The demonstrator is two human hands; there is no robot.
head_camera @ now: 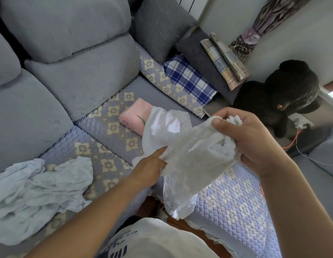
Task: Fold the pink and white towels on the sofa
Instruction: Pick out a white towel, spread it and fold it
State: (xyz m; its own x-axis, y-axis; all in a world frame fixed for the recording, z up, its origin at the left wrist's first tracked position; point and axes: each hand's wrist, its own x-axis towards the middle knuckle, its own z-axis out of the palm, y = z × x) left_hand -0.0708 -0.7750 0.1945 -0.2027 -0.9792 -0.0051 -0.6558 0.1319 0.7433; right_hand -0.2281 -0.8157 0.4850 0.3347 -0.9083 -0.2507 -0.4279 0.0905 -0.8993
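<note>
A white textured towel (190, 155) hangs crumpled in the air above the sofa seat. My right hand (251, 138) grips a bunched end of it, fingers curled round the cloth. My left hand (150, 164) pinches the towel's lower left edge, index finger stretched along it. A pink towel (133, 114) lies folded into a small block on the quilted seat cover (109, 138), just behind the white one, partly hidden by it.
A crumpled pale blue cloth (37, 190) lies on the seat at left. Grey back cushions (72, 53) line the rear. A blue plaid pillow (190, 79), folded papers (225, 60) and a black plush bear (285, 94) sit at right. An orange cable (292, 142) runs nearby.
</note>
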